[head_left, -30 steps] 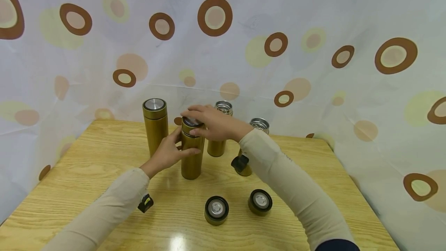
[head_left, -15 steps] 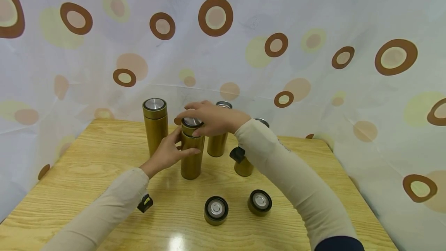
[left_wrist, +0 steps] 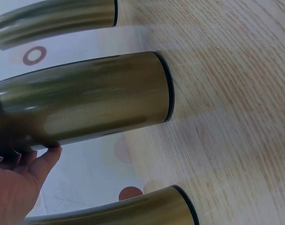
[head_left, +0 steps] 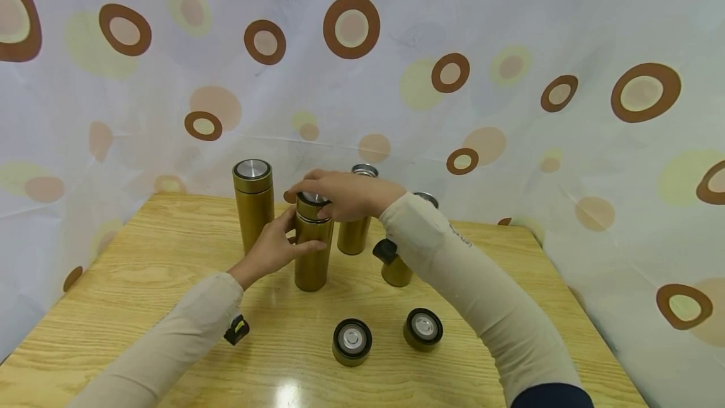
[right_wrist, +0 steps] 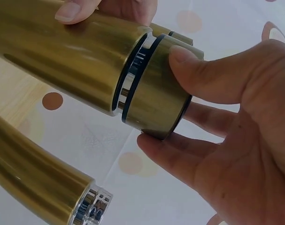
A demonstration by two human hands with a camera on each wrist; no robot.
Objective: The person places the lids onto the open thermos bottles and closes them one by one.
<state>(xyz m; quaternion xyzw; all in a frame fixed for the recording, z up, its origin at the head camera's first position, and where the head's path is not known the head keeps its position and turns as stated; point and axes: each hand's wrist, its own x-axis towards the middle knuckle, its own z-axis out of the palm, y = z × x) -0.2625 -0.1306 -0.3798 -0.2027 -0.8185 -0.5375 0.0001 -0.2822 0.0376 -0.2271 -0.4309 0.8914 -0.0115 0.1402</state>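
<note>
A gold thermos bottle (head_left: 309, 266) stands upright on the table, with my left hand (head_left: 274, 245) gripping the side of its body. My right hand (head_left: 357, 195) reaches over the top and holds the lid (right_wrist: 156, 89) between thumb and fingers. In the right wrist view, a narrow gap with a shiny metal band shows between lid and body. My left fingers (left_wrist: 44, 164) curve around the bottle; part of that hand is out of the left wrist view. To the left stands a second gold thermos (head_left: 253, 206) with its lid on.
Two lidless gold thermos bottles stand behind and to the right, one at the back (head_left: 352, 238) and one partly hidden by my right sleeve (head_left: 396, 274). Two removed lids (head_left: 352, 342) (head_left: 423, 329) lie on the wooden table (head_left: 272, 370). A patterned curtain (head_left: 396, 131) hangs behind.
My right hand's fingers loosened and shifted around the lid, then closed on it again. The left hand and the bottle have stayed in place.
</note>
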